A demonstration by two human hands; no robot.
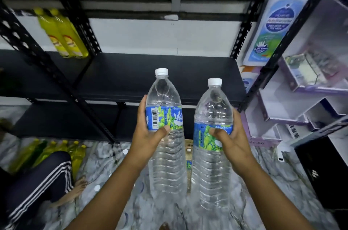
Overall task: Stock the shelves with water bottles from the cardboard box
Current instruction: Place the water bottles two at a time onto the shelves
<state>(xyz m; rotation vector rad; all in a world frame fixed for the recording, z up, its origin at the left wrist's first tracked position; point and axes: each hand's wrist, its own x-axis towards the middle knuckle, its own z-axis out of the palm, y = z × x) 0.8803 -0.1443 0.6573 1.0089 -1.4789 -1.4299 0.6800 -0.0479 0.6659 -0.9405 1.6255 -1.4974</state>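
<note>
Left hand (148,133) grips the left bottle (165,131) at its blue label, thumb across the front, fingers wrapped behind. Right hand (230,135) grips the right bottle (212,135) likewise. Both bottles are clear, full, white-capped, upright, side by side, apart, with the black shelf (150,77) just beyond them.

Shop (stocked metal shelving (160,79))

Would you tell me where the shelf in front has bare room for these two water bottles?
The black shelf is bare between the yellow bottles at its left and the right upright. The neighbouring shelves on the right are crowded with lilac boxes. Left hand and right hand each hold a bottle.
</note>
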